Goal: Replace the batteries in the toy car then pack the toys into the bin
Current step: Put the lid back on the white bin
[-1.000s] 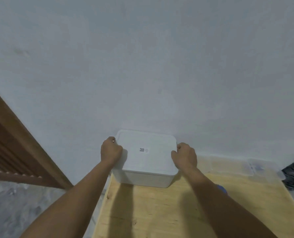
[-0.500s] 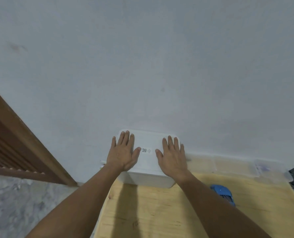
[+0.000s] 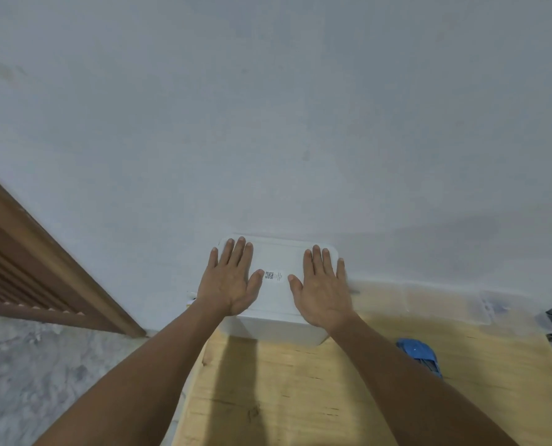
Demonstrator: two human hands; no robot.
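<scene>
With fingers straight, hands (image 3: 228, 284) atop bin (image 3: 279, 328).

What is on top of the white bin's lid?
Both hands lie flat on the lid, left hand and right hand, beside a QR sticker. The bin's contents are hidden.

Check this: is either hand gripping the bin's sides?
No, left hand and right hand lie flat, fingers straight, on the bin's lid.

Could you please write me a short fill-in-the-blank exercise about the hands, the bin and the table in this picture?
1. Both hands, the left hand and the right hand, lie flat on the bin's ____.
2. The white bin stands on a ____ table.
3. The sticker between the thumbs shows a ____ code.
4. The toy beside the right forearm is ____ in colour.

Missing words: lid; wooden; QR; blue
</scene>
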